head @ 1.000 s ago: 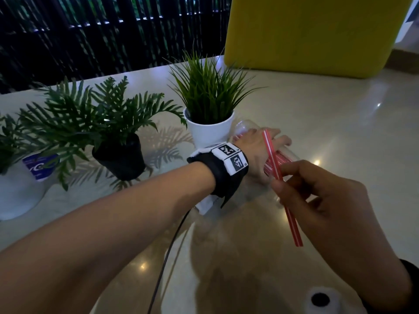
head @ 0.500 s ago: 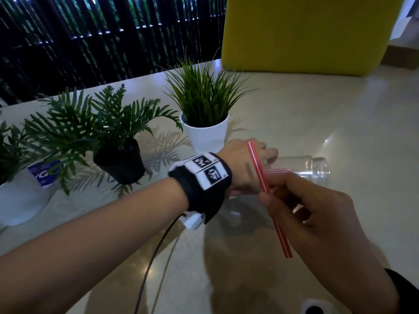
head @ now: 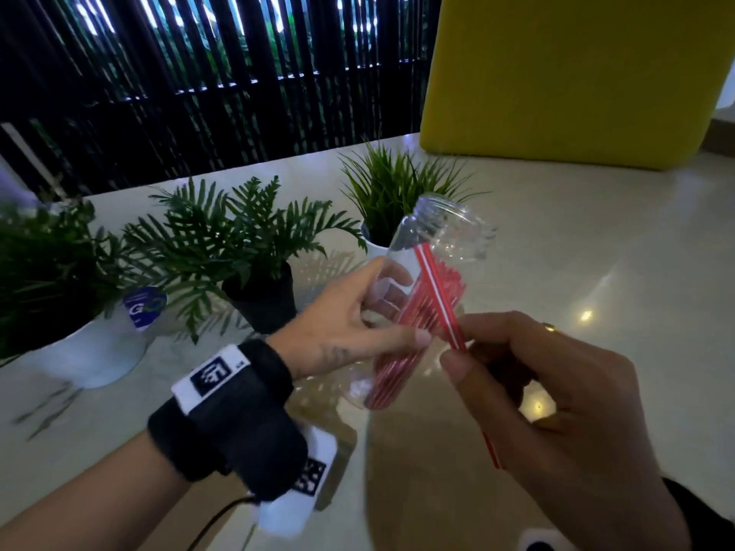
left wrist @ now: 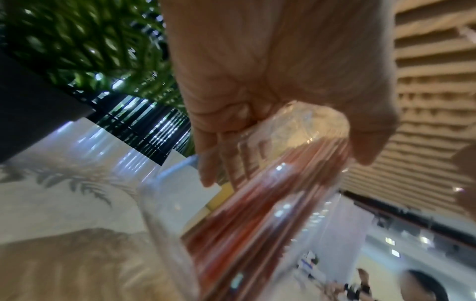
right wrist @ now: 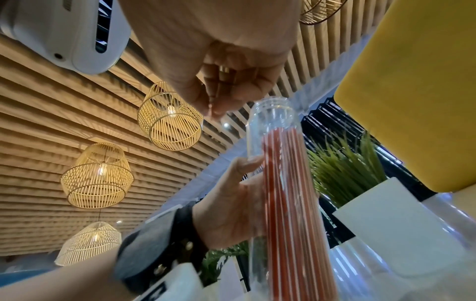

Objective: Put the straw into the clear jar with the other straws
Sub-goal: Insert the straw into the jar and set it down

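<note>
My left hand (head: 358, 322) grips a clear jar (head: 439, 232) round its lower half and holds it above the table, tilted with its open mouth up and to the right. Several red straws (head: 397, 351) stand inside it. My right hand (head: 457, 351) pinches a red-and-white straw (head: 435, 290) between thumb and fingers. That straw crosses in front of the jar's body, outside it, and its top end is below the mouth. In the left wrist view the jar's base (left wrist: 309, 130) sits against my palm. The right wrist view shows the jar (right wrist: 273, 122) and my left hand (right wrist: 231, 193).
Three potted plants stand behind the jar: a grass plant in a white pot (head: 397, 192), a fern in a black pot (head: 262, 300) and a white pot (head: 91, 351) at the left. A yellow seat back (head: 576, 73) rises at the far right. The pale table (head: 596, 252) stretches right.
The jar lay on its side on the table under my left hand; now it is lifted and tilted mouth up. My right hand still pinches the straw, now right beside the jar.
</note>
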A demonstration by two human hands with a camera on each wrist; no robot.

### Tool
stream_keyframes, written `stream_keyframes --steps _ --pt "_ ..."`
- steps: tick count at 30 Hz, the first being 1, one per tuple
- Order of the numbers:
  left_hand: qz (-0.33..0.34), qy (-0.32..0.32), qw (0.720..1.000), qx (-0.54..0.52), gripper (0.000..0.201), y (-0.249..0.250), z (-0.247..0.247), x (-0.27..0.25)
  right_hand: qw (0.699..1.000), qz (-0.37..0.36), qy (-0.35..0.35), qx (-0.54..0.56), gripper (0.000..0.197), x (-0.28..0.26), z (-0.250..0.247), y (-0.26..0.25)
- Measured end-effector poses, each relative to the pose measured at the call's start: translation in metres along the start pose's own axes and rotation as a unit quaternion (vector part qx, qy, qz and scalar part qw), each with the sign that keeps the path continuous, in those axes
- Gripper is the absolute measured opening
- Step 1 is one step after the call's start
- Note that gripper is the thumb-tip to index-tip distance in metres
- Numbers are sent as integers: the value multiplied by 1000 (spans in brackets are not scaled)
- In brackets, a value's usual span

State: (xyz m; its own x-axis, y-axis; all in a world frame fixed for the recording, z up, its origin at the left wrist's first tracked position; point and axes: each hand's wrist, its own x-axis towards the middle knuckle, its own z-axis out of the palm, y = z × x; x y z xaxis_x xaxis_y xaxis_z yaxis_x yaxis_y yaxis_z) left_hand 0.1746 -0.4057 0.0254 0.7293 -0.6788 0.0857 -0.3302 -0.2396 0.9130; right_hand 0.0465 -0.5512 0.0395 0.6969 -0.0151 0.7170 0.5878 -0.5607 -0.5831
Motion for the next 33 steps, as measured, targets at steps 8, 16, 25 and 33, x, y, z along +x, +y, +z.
stream_keyframes --steps 8,16,25,33 --pt "2 97 994 -58 69 2 -16 -71 994 -14 33 106 5 64 13 -47" --pt "-18 174 982 -69 62 -5 -19 -121 981 -3 50 188 15 103 53 -83" --pt "1 207 977 -48 65 5 -24 -157 994 15 -9 112 14 95 83 -93" --pt "23 232 971 -48 75 10 -35 -171 982 50 -166 72 21 97 92 -105"
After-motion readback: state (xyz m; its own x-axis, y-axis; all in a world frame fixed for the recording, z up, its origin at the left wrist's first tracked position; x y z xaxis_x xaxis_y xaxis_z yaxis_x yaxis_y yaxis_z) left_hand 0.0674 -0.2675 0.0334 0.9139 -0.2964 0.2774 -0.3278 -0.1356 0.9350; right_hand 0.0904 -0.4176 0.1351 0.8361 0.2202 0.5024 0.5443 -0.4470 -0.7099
